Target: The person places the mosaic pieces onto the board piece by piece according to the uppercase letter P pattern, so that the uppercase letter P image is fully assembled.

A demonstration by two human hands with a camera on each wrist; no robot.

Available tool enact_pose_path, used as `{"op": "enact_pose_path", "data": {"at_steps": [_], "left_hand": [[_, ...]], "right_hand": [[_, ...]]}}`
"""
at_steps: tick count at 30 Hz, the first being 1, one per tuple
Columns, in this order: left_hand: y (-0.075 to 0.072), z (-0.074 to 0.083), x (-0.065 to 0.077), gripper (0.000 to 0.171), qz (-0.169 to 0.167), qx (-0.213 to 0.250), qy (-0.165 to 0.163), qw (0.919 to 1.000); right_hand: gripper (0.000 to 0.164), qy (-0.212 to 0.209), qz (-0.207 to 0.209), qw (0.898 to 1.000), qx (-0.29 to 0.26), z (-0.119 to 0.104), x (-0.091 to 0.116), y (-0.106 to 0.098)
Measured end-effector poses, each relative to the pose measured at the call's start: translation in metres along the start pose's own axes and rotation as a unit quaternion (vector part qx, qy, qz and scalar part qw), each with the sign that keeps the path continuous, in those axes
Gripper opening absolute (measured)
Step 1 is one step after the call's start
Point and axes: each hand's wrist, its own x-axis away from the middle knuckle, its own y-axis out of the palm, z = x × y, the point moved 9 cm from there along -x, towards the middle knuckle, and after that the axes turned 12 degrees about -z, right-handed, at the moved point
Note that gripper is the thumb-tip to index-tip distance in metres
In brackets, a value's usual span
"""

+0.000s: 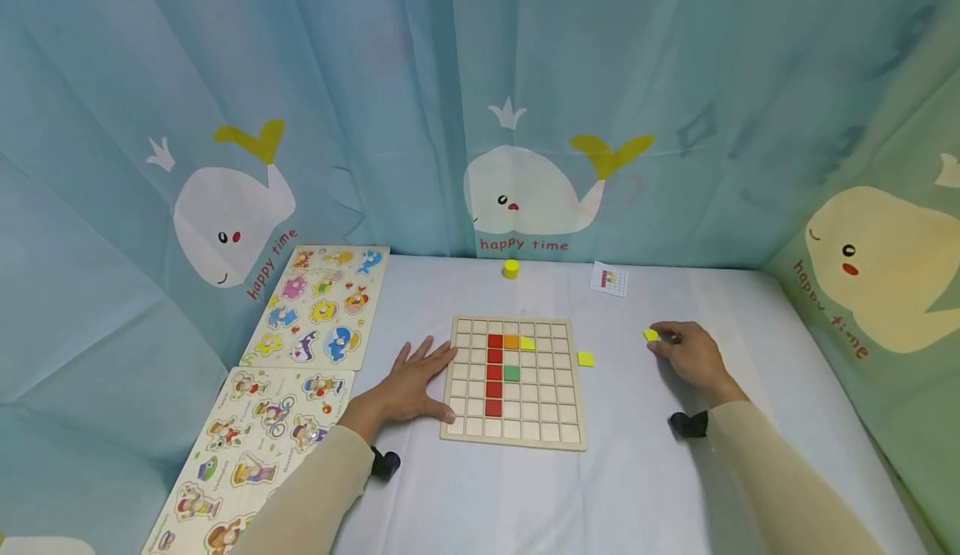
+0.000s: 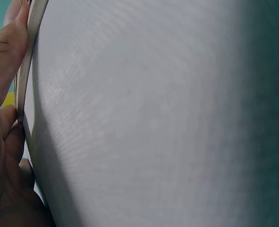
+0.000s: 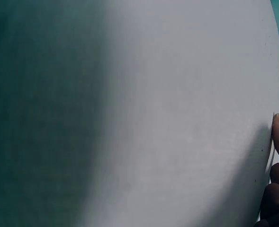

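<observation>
A wooden grid board (image 1: 536,430) lies flat on the table. Several red tiles (image 1: 493,390) form one column in it; an orange tile (image 1: 512,342) and a yellow tile (image 1: 528,343) continue to the right from the top red one. Lower down, a green tile (image 1: 512,373) sits beside the column. My left hand (image 1: 408,384) rests at the board's left edge, fingers spread and thumb touching the frame. Off to the right, my right hand (image 1: 692,357) pinches a yellow square tile (image 1: 650,335) between thumb and finger. Another yellow square (image 1: 586,359) lies just beyond the board's right edge.
Behind the board stand a yellow cylinder (image 1: 511,269) and, farther right, a small printed grid card (image 1: 609,279). Two picture puzzle boards, one with sea animals (image 1: 288,342) and one with figures (image 1: 225,409), lie along the left side. Curtains (image 1: 375,80) enclose the table.
</observation>
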Motion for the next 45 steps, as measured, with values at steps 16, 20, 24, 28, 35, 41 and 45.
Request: {"op": "enact_pose_path", "data": {"at_steps": [16, 20, 24, 28, 35, 41, 45], "left_hand": [[0.000, 0.001, 0.000, 0.116, 0.002, 0.002, 0.004, 1.0000], [0.000, 0.001, 0.001, 0.116, 0.001, 0.004, 0.006, 1.0000], [0.000, 0.001, 0.001, 0.116, 0.002, 0.005, 0.008, 1.0000], [-0.001, 0.002, 0.001, 0.116, 0.002, 0.005, 0.007, 1.0000], [-0.001, 0.003, 0.002, 0.115, 0.002, 0.006, 0.005, 1.0000], [-0.002, 0.002, 0.002, 0.115, 0.003, 0.002, 0.004, 1.0000], [-0.002, 0.002, 0.002, 0.115, 0.004, 0.002, 0.005, 1.0000]], "right_hand": [[0.034, -0.021, 0.025, 0.999, -0.007, -0.006, 0.005, 0.001], [0.036, -0.020, 0.026, 0.999, -0.010, -0.003, 0.005, 0.002], [0.041, -0.012, 0.020, 0.999, -0.027, -0.001, 0.006, 0.002], [0.041, -0.007, 0.019, 0.999, -0.042, 0.000, 0.007, 0.000], [0.034, -0.016, 0.028, 0.999, -0.032, -0.002, 0.010, -0.002], [0.033, -0.022, 0.041, 0.998, -0.040, -0.002, 0.011, -0.003], [0.031, -0.018, 0.045, 0.997, -0.060, -0.003, 0.012, -0.003]]}}
